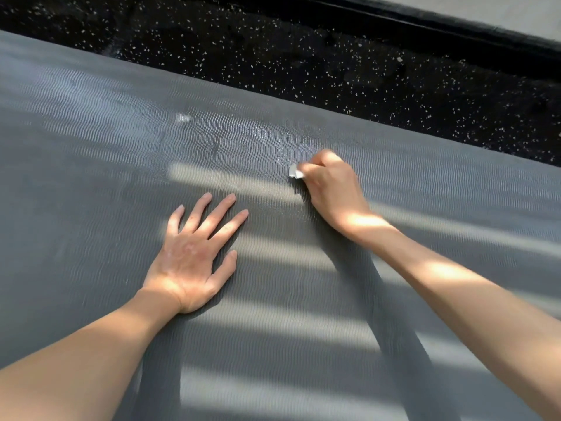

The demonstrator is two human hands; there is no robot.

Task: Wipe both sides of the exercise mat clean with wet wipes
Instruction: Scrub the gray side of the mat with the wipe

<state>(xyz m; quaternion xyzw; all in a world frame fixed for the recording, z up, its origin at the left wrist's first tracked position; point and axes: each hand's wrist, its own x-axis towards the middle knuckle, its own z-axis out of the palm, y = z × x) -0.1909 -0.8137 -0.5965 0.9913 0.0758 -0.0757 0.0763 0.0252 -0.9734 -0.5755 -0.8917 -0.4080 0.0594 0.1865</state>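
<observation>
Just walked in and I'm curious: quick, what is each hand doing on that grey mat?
Left hand: open, fingers spread, palm flat on the mat.
Right hand: closed, gripping a white wet wipe against the mat.

left hand (pixel 194 256) flat on the grey ribbed foam exercise mat (pixel 91 147), right hand (pixel 331 189) gripping a scrunched white wet wipe (pixel 295 171) against it, black speckled floor (pixel 273 56) behind.

Black speckled floor (pixel 303 65), black baseboard (pixel 455 34), pale wall (pixel 501 10), striped sunlight.
</observation>
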